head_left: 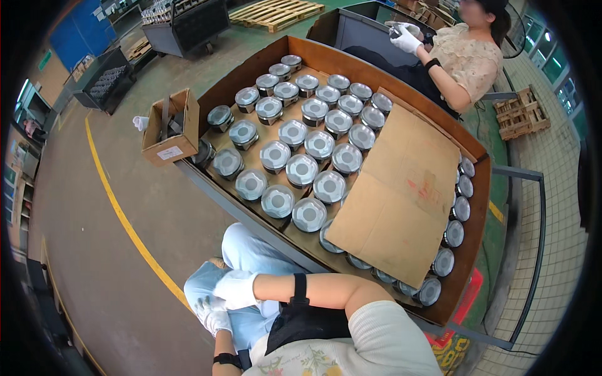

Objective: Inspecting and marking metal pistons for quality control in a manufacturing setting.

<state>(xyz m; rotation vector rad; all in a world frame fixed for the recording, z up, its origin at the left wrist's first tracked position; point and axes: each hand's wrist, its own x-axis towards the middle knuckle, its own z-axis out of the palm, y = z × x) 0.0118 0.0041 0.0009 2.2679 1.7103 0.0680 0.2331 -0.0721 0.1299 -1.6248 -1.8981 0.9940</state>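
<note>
My left hand (214, 318) and my right hand (234, 290), both in white gloves, meet over my lap, in front of my light blue trousers (251, 247). The left hand's fingers are partly visible and loosely stretched, with no object seen in them. Across its tips lies the right hand, whose fingers are turned away and hidden. Just beyond my knees stands a shallow brown-walled cart (263, 220). Rows of silver metal pistons (301, 169) stand crown up in it. A flat cardboard sheet (401, 188) covers part of the rows on the right.
An open cardboard box (168, 147) with dark parts sits at the cart's left corner. Across the cart, a person (461, 59) in white gloves holds a dark part. A red crate (465, 304) stands by the near right corner. Wooden pallets (276, 14) and metal bins lie farther off.
</note>
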